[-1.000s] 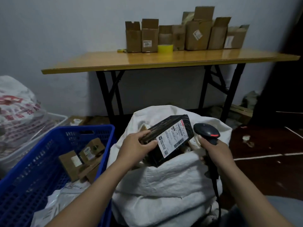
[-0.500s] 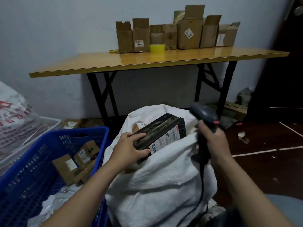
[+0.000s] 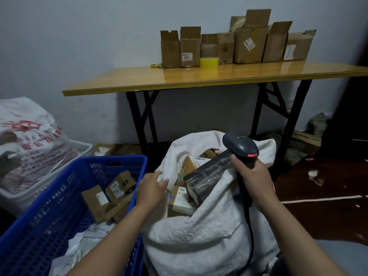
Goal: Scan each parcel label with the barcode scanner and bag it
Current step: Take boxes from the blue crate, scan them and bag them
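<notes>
Gripping the barcode scanner [image 3: 241,147], the right hand [image 3: 253,176] is held over the white sack [image 3: 199,240], its rim pinched by the left hand [image 3: 152,189]. The black parcel [image 3: 207,175] is lodged tilted in its mouth; beyond, cardboard boxes [image 3: 249,44] are lined on the tabletop [image 3: 199,78].

A folding table [image 3: 139,84] with a glossy wooden top carries a row of open cardboard boxes [image 3: 249,46] along the wall and a yellow tape roll [image 3: 209,62] just before them. On the dark floor [image 3: 328,186] stand a white woven sack [image 3: 209,236], a blue crate [image 3: 59,206] and a white basket [image 3: 20,198].
</notes>
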